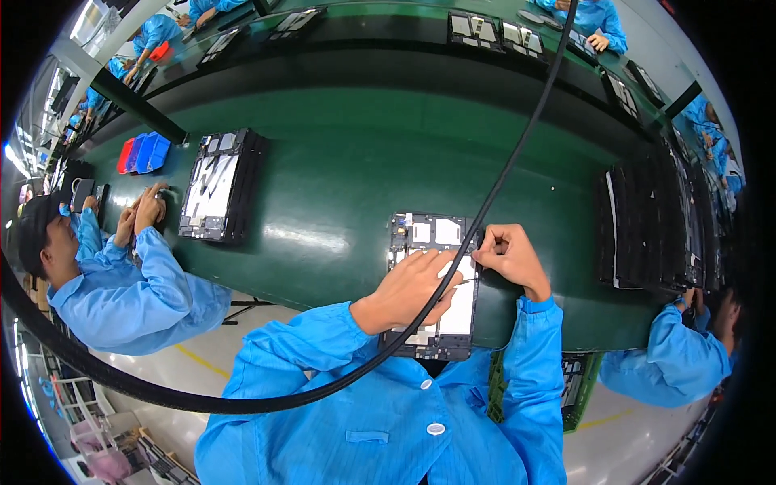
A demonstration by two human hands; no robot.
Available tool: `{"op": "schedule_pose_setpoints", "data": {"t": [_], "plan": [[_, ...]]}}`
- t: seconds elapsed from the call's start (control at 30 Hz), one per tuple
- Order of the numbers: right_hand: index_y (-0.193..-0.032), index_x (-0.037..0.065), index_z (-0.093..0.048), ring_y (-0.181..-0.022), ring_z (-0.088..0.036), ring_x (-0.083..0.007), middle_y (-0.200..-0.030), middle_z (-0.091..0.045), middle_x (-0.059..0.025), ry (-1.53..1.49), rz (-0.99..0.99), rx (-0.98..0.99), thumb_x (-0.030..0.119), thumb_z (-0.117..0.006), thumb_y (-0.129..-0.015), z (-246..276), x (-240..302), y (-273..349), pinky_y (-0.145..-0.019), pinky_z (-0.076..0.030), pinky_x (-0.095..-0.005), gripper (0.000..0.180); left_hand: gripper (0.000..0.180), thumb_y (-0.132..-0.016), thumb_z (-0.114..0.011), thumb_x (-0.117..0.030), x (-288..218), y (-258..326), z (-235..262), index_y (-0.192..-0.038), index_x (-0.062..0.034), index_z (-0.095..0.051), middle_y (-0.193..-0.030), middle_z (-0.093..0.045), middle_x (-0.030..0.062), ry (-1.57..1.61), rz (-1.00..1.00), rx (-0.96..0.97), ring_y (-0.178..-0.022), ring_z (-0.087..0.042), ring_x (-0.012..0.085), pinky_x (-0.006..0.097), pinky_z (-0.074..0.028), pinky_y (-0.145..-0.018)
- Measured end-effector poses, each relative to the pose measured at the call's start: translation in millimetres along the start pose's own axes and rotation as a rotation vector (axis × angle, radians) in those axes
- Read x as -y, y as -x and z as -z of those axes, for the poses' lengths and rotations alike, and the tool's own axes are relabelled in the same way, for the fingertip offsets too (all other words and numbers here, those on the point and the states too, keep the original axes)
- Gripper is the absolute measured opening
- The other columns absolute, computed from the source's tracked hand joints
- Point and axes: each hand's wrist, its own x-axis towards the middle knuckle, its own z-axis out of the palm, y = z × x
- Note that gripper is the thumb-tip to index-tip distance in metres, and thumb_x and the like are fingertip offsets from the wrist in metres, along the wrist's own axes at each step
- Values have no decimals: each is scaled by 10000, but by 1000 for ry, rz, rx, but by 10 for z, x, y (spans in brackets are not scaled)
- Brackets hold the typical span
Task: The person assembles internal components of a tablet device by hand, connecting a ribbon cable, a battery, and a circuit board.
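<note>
An opened tablet (pixel 465 311), with a white battery and black circuit boards, lies on the green bench in front of me. My left hand (pixel 411 287) rests across its middle, fingers stretched over the battery. At the tablet's upper right edge my right hand (pixel 511 257) is closed in a pinch. Whatever its fingertips hold is too small to make out. A thick black cable (pixel 517 162) crosses the view and hides part of the tablet and the left fingers.
A stack of opened tablets (pixel 214 186) stands left on the bench (pixel 339 145), with red and blue bins (pixel 149 152) behind. A taller dark stack (pixel 651 218) stands right. Co-workers sit on both sides. A raised shelf (pixel 364 44) carries more tablets. A green crate (pixel 580 388) sits below the bench.
</note>
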Motion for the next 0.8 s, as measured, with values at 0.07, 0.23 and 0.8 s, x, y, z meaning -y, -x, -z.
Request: {"op": "schedule_pose_setpoints", "data": {"t": [0.07, 0.23, 0.8], "plan": [[-755, 23, -623, -718, -670, -70, -752, -701, -24, 2, -4, 6, -49, -811, -878, 3, 21, 4, -635, -497, -253, 236, 234, -867, -760, -108, -4, -4, -3, -1091, -66, -704, -1337, -670, 148, -31, 15, -4, -984, -671, 312, 454, -573, -850], [-747, 24, -623, -705, -634, -47, -743, -680, -3, -31, -2, 8, -62, -797, -863, -7, 54, 11, -615, -454, -242, 226, 267, -858, -749, -120, -6, -36, 43, -1111, -61, -689, -1388, -663, 173, -32, 7, 56, -1009, -677, 325, 457, -571, -842], [-893, -14, -815, -604, -335, -16, -600, -424, 103, 37, 150, -109, 124, -910, -889, -150, -22, -212, -551, -240, -295, 168, 164, -812, -736, -101, -6, -44, -14, -939, -20, -670, -1325, -704, 197, -106, -52, -12, -861, -619, 288, 435, -541, -768]]}}
